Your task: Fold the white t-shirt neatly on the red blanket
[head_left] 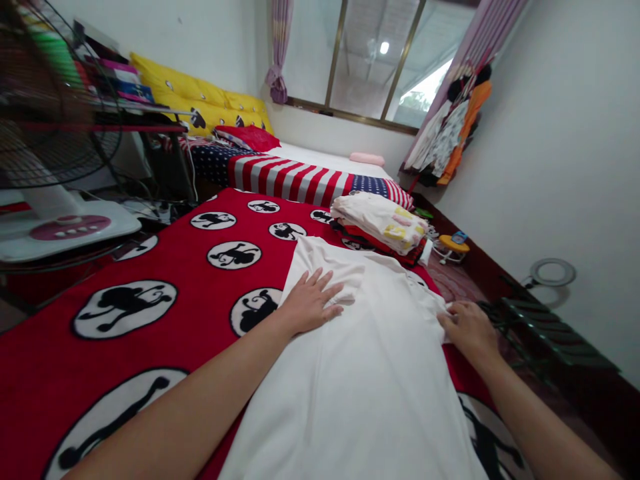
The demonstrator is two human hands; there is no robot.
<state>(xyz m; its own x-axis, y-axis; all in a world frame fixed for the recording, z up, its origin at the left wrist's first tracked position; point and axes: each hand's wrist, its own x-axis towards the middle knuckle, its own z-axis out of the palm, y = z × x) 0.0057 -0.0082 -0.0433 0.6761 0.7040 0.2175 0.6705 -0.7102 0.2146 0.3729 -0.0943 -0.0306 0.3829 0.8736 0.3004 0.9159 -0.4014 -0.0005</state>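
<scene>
A white T-shirt (375, 360) lies spread over a red blanket (190, 360) printed with black figures in white ovals. My left hand (311, 303) rests flat on the shirt near its upper left part, fingers spread, with small creases beside them. At the shirt's right side, my right hand (470, 331) has its fingers closed on the white cloth of what looks like a sleeve. Both forearms reach in from the bottom of the view. The shirt's lower end runs out of the picture.
Folded clothes (383, 223) are stacked just beyond the shirt. A standing fan (70, 223) is at the left, by a cluttered desk (145, 120). Behind lies a bed with a striped cover (295, 177). On the right are a dark green rack (555, 327) and a ring light (553, 272).
</scene>
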